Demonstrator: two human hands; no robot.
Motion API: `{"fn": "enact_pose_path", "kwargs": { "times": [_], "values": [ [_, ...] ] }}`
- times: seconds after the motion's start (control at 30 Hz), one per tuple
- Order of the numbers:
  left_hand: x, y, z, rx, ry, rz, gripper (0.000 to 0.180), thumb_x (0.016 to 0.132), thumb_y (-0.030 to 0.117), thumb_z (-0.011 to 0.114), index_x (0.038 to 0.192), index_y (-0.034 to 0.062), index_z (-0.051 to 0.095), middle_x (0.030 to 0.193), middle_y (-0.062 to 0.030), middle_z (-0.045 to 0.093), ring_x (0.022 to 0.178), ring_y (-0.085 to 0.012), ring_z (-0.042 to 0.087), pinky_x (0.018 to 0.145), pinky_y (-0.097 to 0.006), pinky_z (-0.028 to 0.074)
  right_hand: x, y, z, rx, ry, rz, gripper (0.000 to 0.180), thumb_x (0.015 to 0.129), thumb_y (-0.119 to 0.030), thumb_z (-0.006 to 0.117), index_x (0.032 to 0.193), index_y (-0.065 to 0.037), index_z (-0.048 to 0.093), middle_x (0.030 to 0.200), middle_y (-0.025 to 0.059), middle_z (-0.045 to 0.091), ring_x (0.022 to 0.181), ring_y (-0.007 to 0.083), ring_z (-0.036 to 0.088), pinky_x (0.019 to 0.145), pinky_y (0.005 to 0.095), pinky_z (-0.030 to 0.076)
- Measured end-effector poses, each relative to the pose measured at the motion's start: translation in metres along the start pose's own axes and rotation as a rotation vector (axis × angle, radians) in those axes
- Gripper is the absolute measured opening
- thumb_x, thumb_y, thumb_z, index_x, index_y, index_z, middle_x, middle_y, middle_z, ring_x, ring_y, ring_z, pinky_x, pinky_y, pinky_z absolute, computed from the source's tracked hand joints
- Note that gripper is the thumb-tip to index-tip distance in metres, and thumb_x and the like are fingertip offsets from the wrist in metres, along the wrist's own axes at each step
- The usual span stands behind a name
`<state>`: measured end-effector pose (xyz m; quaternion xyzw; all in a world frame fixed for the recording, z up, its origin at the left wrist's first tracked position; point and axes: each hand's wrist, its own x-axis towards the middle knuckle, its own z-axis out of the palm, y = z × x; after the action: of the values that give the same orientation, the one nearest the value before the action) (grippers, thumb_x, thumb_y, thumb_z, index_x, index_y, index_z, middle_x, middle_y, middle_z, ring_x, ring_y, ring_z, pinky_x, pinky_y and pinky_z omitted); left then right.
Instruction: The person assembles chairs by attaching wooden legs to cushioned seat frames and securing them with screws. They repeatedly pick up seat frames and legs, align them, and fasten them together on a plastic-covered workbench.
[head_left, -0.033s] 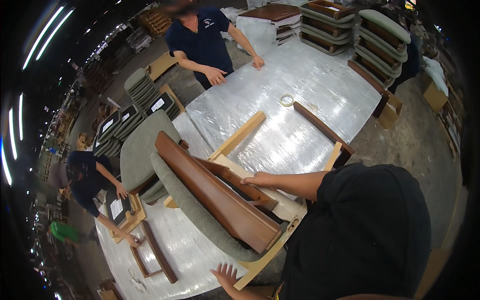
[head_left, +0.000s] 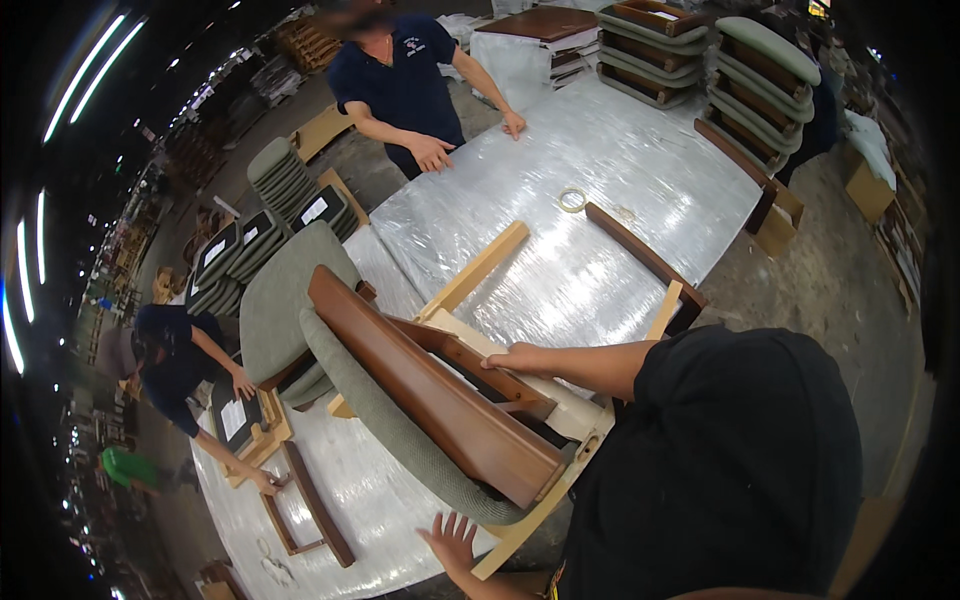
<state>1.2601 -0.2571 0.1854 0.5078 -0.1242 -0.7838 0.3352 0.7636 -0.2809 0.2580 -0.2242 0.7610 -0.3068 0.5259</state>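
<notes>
Right hand (head_left: 517, 358) fingers grip the chair frame (head_left: 440, 400); left hand (head_left: 452, 541) fingers seemingly splayed at table edge (head_left: 400, 580).

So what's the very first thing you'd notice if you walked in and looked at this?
The big chair seat in the middle, tipped on its side with brown wood and a grey-green cushion edge. The right hand rests on its wooden frame and the left hand is spread open just below the cushion. Behind it stretches a shiny silver table, with a person in a dark blue shirt leaning on its far end.
</notes>
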Motion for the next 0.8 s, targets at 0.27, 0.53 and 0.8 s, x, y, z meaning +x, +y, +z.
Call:
{"fn": "enact_pose_path", "kwargs": {
  "times": [0.27,0.53,0.8],
  "values": [
    [0.016,-0.022,0.236,0.045,-0.15,0.119,0.082,0.102,0.065,0.052,0.148,-0.0027,0.048,0.133,-0.023,0.064,0.119,-0.0402,0.063,0.098,-0.054,0.053,0.024,-0.022,-0.051,-0.196,-0.044,-0.155,0.109,0.073,-0.077,0.071,0.127,0.018,0.064,0.129,0.0346,0.064,0.121,0.0406,0.063,0.1,0.0433,0.05],
    [-0.059,-0.04,0.261,0.044,-0.061,0.077,0.081,0.103,0.065,0.05,0.149,-0.0023,0.047,0.135,-0.0229,0.063,0.121,-0.0405,0.063,0.099,-0.054,0.053,-0.087,-0.124,-0.096,-0.39,-0.166,-0.134,0.113,0.068,-0.079,0.073,0.128,0.017,0.064,0.138,0.0324,0.06,0.127,0.0403,0.059,0.105,0.0427,0.046],
    [-0.103,0.087,0.277,0.015,-0.149,-0.06,0.08,0.103,0.064,0.049,0.149,-0.0018,0.047,0.136,-0.0228,0.063,0.122,-0.0408,0.062,0.1,-0.055,0.052,-0.147,-0.317,-0.012,-0.516,-0.27,-0.123,0.101,0.07,-0.072,0.078,0.125,0.012,0.068,0.131,0.0256,0.066,0.12,0.0359,0.063,0.102,0.0418,0.049]
  ]
}}
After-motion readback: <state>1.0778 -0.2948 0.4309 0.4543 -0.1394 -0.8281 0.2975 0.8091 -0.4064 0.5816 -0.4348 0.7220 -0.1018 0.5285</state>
